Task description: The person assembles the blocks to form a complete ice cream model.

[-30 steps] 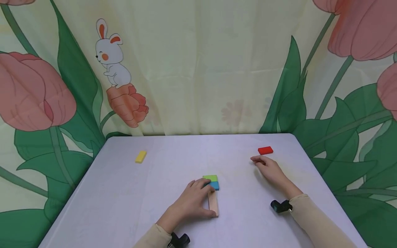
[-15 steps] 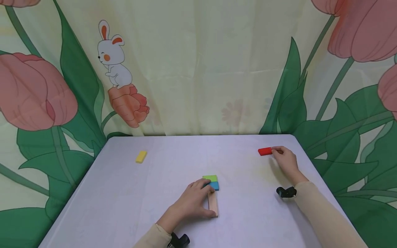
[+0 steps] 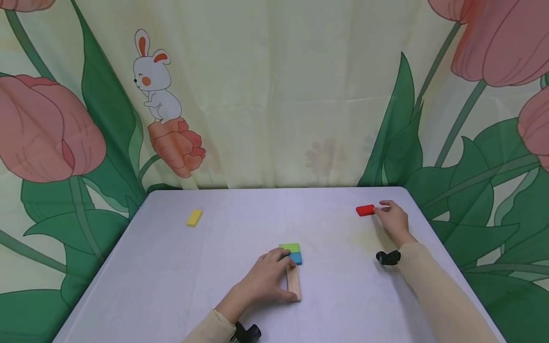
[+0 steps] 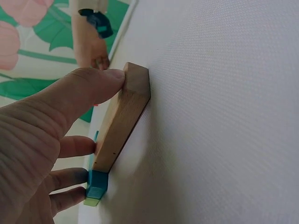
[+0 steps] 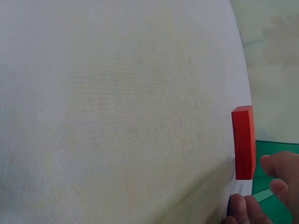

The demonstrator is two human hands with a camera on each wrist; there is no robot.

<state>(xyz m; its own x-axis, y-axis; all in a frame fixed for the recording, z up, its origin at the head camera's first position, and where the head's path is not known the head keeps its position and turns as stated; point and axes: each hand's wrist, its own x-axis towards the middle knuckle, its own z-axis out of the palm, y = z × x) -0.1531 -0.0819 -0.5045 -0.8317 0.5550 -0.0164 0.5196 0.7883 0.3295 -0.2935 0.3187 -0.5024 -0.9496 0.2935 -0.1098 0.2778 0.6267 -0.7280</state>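
My left hand [image 3: 265,278] grips a plain wooden block [image 3: 293,284] lying on the white table, thumb on its near end. Its other fingers reach along to a blue block [image 3: 296,258] and a light green block [image 3: 290,247] set in line at the far end. The left wrist view shows the thumb on the end of the wooden block [image 4: 124,119] and fingertips beside the blue block [image 4: 97,184]. My right hand [image 3: 394,223] is at the right end of a red block [image 3: 365,210], fingers loosely spread. In the right wrist view, a small gap separates a fingertip from the red block [image 5: 244,142].
A yellow block [image 3: 194,218] lies at the far left of the white table [image 3: 240,214]. Behind the table's back edge hangs a curtain [image 3: 274,95] printed with tulips and a rabbit. Each wrist wears a small black camera [image 3: 388,258].
My right hand has moved from in front of the red block round to its right end, and its fingers have since spread. The left hand and the blocks stay in place.
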